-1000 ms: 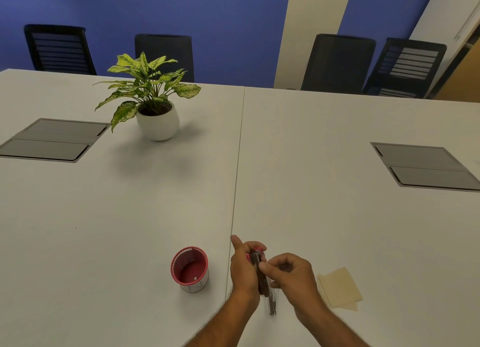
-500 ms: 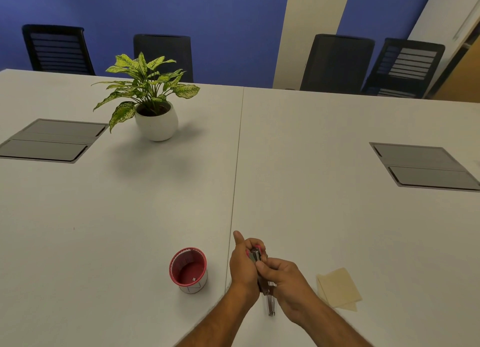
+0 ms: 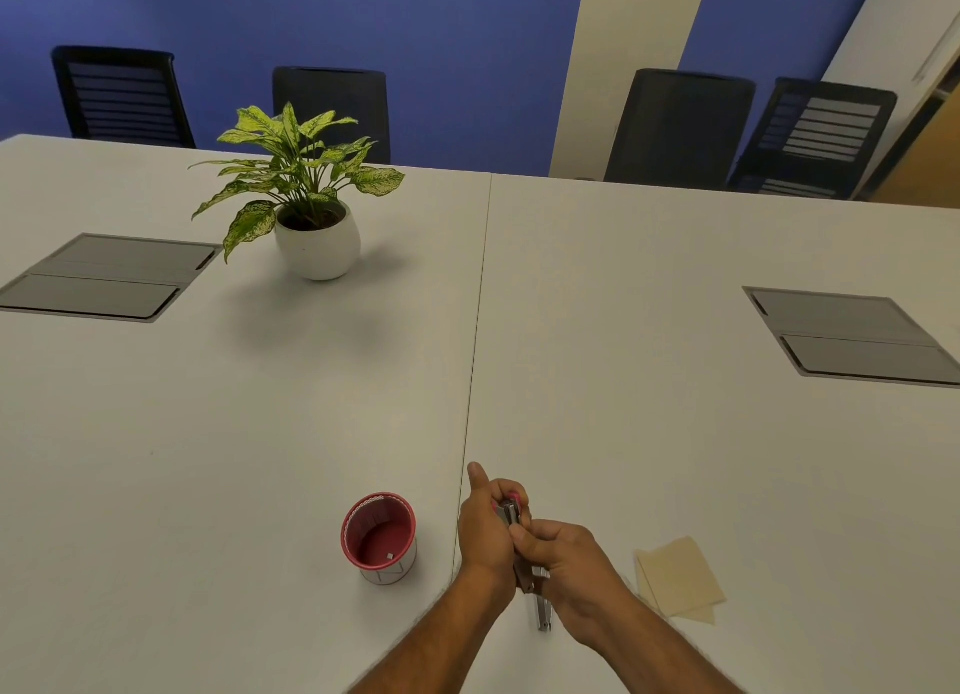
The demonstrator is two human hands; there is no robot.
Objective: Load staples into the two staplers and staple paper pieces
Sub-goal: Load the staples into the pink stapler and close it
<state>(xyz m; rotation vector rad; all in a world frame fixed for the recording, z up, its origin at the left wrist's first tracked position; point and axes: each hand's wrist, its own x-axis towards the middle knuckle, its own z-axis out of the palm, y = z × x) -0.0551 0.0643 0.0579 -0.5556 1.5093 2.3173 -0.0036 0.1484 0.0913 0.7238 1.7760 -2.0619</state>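
A small pink stapler (image 3: 510, 512) with a metal body is held upright at the table's near edge. My left hand (image 3: 485, 529) wraps it from the left, thumb up. My right hand (image 3: 563, 555) grips it from the right, fingertips on its metal top. A metal part (image 3: 543, 607) sticks out below my hands, towards me. Tan paper pieces (image 3: 678, 579) lie flat just right of my right hand. No second stapler is visible.
A red-rimmed round holder (image 3: 380, 537) stands left of my hands. A potted plant (image 3: 311, 210) sits further back left. Grey cable hatches (image 3: 104, 277) (image 3: 852, 337) are set into the white table (image 3: 623, 381). Black chairs line the far side.
My right hand has slid closer to my left hand and closed tighter on the stapler. The view has shifted slightly.
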